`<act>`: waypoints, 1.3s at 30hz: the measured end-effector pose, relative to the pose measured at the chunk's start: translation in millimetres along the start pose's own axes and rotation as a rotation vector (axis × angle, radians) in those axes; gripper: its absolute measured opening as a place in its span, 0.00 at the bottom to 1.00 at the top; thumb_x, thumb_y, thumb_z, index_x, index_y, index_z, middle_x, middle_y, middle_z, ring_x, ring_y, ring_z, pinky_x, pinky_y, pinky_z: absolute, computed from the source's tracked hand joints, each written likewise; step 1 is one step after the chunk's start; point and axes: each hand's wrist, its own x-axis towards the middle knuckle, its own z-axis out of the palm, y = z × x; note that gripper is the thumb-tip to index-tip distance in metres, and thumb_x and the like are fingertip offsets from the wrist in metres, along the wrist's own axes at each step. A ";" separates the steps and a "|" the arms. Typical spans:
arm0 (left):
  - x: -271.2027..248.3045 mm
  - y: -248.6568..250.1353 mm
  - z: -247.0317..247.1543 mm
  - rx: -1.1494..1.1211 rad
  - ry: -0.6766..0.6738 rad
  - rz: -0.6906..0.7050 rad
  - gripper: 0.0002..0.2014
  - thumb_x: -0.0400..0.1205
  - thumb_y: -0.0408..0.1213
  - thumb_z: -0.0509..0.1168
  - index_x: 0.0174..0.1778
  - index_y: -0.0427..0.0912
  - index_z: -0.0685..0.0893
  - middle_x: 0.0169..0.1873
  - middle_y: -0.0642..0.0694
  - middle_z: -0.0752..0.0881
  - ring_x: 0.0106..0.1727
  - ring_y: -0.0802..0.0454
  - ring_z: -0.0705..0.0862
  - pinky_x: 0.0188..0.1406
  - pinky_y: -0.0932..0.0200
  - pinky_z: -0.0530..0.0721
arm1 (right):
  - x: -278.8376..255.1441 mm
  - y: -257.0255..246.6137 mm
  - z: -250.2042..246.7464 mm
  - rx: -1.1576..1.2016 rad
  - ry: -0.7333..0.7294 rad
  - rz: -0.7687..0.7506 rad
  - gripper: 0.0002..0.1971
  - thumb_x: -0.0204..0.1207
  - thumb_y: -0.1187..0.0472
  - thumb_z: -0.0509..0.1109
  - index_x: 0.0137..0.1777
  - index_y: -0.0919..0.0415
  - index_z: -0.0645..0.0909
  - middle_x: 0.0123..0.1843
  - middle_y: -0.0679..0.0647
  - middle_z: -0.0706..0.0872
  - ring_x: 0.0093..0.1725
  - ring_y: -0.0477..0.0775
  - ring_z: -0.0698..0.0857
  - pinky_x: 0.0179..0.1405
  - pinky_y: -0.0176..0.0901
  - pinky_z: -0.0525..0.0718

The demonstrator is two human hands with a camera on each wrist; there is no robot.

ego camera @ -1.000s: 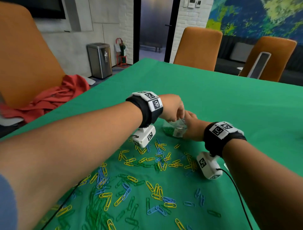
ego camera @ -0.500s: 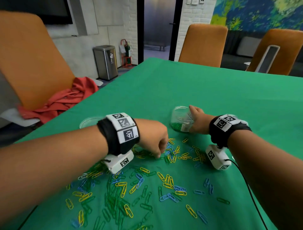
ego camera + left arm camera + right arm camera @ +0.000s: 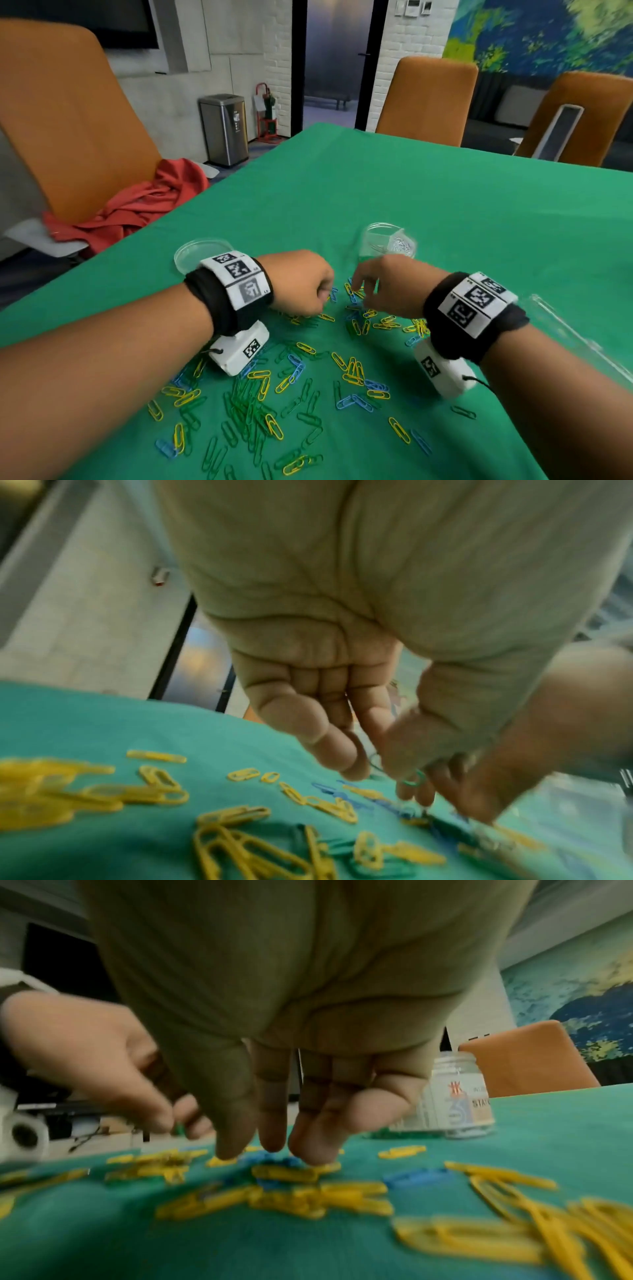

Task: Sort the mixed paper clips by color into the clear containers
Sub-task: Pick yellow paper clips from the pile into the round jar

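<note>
Left hand (image 3: 303, 284) pinched a green clip (image 3: 413, 780), right hand (image 3: 390, 287) hung relaxed, fingers (image 3: 236, 1123) reaching down over the clips (image 3: 356, 322), jar (image 3: 387, 241) just beyond it

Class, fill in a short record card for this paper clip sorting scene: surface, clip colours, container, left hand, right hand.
surface: green tablecloth
clip colours: yellow, green and blue paper clips, scattered loose
container: clear jar, upright, lid off, green clips inside
left hand: pinches a green clip
right hand: fingers straight, reaching down to the clips, holding nothing
</note>
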 end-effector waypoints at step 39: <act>-17.8 -24.1 0.2 -0.774 0.013 -0.286 0.07 0.82 0.32 0.64 0.41 0.41 0.86 0.23 0.56 0.76 0.20 0.60 0.70 0.20 0.65 0.65 | 3.9 -11.8 26.0 0.059 -0.096 -0.072 0.11 0.79 0.48 0.69 0.41 0.50 0.73 0.34 0.45 0.77 0.38 0.53 0.77 0.37 0.43 0.74</act>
